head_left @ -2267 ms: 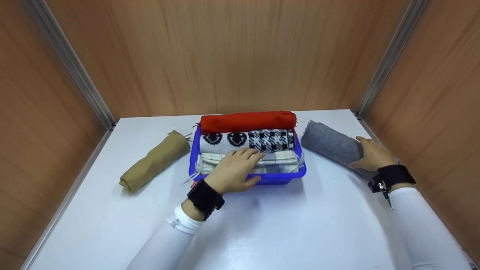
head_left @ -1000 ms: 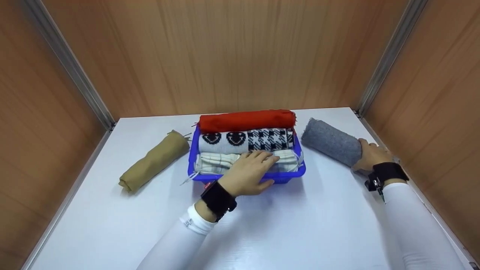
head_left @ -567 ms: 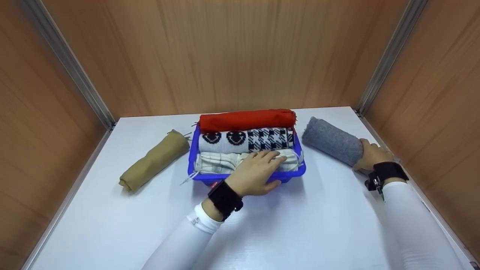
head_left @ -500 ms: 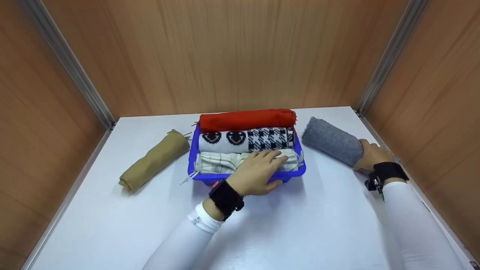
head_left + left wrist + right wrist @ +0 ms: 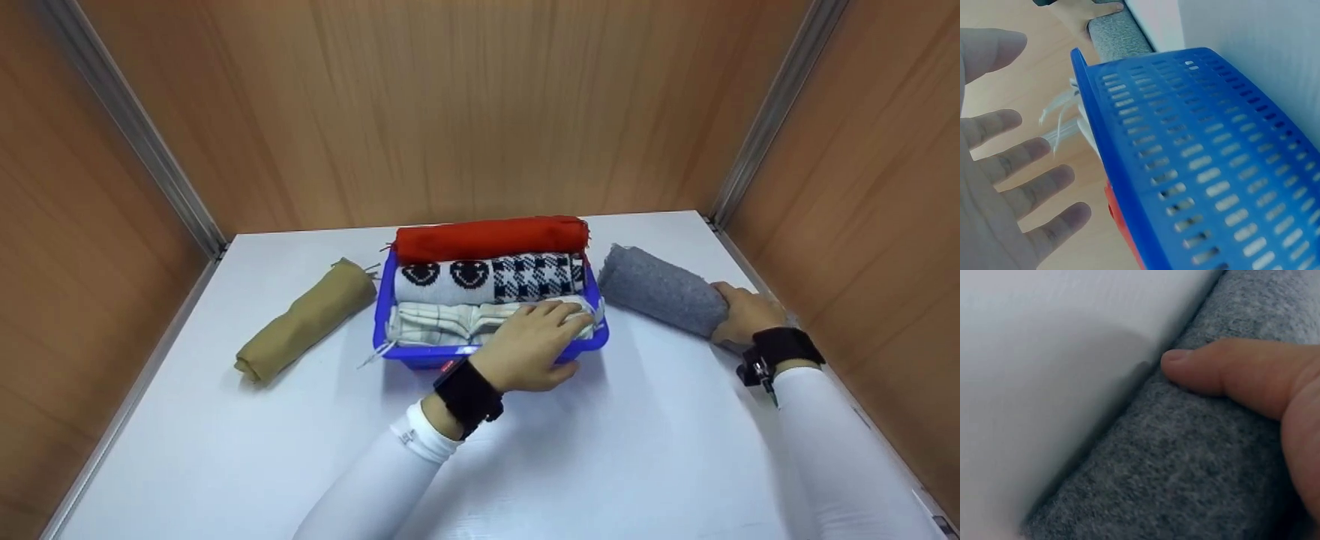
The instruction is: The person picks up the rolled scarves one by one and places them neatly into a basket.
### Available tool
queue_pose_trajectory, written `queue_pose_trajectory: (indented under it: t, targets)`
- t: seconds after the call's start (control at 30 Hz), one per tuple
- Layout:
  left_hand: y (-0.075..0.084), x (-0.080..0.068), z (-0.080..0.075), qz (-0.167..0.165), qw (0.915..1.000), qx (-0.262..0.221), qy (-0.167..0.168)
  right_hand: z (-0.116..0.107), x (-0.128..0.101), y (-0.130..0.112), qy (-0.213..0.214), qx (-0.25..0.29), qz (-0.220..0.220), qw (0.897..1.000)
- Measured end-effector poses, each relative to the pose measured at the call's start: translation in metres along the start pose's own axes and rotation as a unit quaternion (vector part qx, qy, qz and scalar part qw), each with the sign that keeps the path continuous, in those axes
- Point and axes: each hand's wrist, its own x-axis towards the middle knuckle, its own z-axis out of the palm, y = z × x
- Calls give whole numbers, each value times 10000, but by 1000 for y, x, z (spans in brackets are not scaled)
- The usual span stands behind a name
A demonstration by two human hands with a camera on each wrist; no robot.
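Since the earlier frames the left hand (image 5: 534,346) has slid rightward along the front of the blue basket (image 5: 420,354), and the grey rolled cloth (image 5: 660,291) has shifted a little closer to the basket's right end.

Wood-grain panels (image 5: 450,105) close in the space on three sides, with metal corner strips (image 5: 135,135) running down to a white tabletop (image 5: 225,450) that fills the lower view. The perforated basket sits in the middle of that surface and holds three rolls side by side: a red roll (image 5: 491,238) at the back, a black-and-white patterned roll (image 5: 487,276) in the middle, and a cream checked roll (image 5: 442,322) in front. A tan rolled cloth (image 5: 304,321) lies apart to the left. The grey roll lies on the table just beside the basket's right end. The left hand lies flat with fingers straight over the cream roll, thumb at the basket's front wall. The right hand (image 5: 746,313) grips the near end of the grey roll, its thumb (image 5: 1213,374) pressed into the fabric.
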Motion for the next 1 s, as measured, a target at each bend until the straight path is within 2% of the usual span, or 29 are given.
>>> queue_pose_trajectory:
  t: [0.37, 0.7, 1.0]
  targets:
    - [15, 15, 3, 253, 9997, -38, -50, 4, -10, 2, 45, 20, -210, 9998]
    - [26, 25, 9, 522, 9985, 145, 31, 2, -14, 2, 39, -145, -434, 9989]
    - [35, 34, 14, 527, 9986, 19, -79, 5, -20, 3, -31, 10, -639, 9979]
